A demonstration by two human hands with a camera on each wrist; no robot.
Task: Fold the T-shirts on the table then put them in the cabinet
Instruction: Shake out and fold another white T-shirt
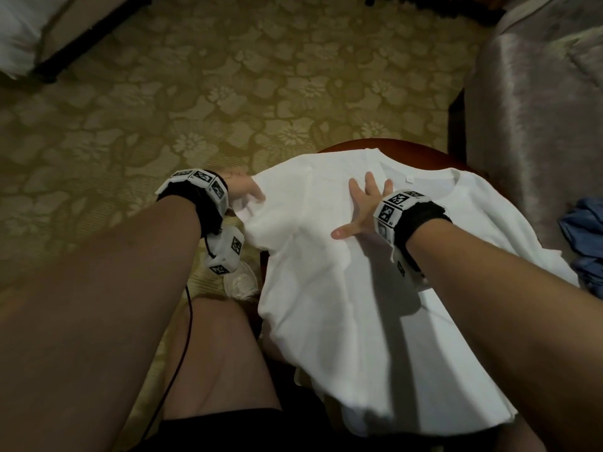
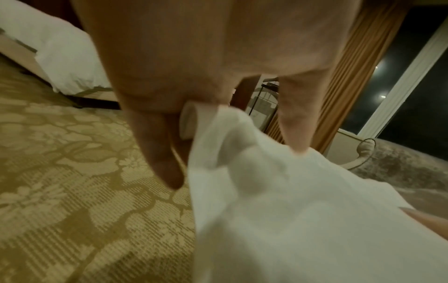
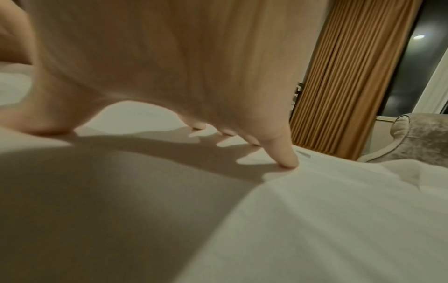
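Observation:
A white T-shirt (image 1: 342,288) lies spread over a small round dark-red table (image 1: 421,151), collar toward the far right, its hem hanging off the near edge. My left hand (image 1: 251,192) grips the shirt's left sleeve edge just off the table's left side. In the left wrist view the white fabric (image 2: 266,201) drapes over the curled fingers (image 2: 293,124). My right hand (image 1: 362,207) lies flat on the chest of the shirt beside the collar, fingers spread. In the right wrist view its fingertips (image 3: 287,159) press into the cloth (image 3: 327,220).
A blue garment (image 1: 584,243) lies at the right, against a grey armchair (image 1: 538,109). White bedding (image 1: 16,31) sits at the far left, patterned carpet (image 1: 195,93) ahead. My bare knee (image 1: 222,347) and a white slipper (image 1: 241,282) are left of the table. Curtains (image 3: 339,76) hang beyond.

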